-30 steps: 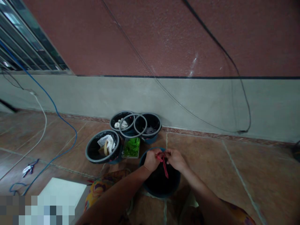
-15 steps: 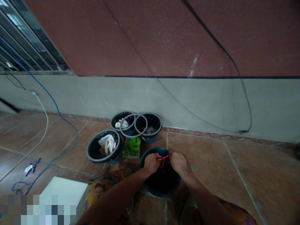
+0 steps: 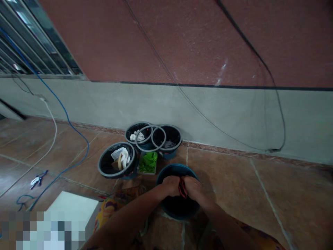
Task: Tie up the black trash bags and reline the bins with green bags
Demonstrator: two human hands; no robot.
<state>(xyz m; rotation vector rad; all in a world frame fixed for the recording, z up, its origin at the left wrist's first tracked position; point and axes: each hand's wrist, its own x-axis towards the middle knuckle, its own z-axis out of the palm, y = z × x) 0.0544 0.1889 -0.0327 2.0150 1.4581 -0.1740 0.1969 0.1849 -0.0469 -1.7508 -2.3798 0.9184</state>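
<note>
the left hand (image 3: 171, 186) and the right hand (image 3: 191, 186) are sitting close together, knuckles up, and both are clenching a red strip (image 3: 182, 188) that is bunching in the narrow gap between them; the fingertips are hiding from view beneath. a dark blue bin (image 3: 177, 166) is standing on the tiled floor (image 3: 234, 187) directly under the hands, its rim circling around them, while its inside is showing too dark to make out. just beyond the left hand, a clear container (image 3: 147, 173) is holding something bright green (image 3: 148, 161). farther to the left of the hands, a grey-rimmed bin (image 3: 105, 161) with a black liner is holding crumpled white material (image 3: 125, 156). past the container, away from the hands, two more lined bins are standing side by side near the wall (image 3: 104, 104): the left one (image 3: 132, 129) is holding white scraps (image 3: 137, 136), the right one (image 3: 174, 133) something greyish. a loose grey ring (image 3: 147, 150) is lying across both of them. well to the left of the hands, a blue cable (image 3: 67, 118) is curving along the floor, a small tool (image 3: 39, 179) is lying beside it, and a white box (image 3: 73, 205) is standing nearer the person.
</note>
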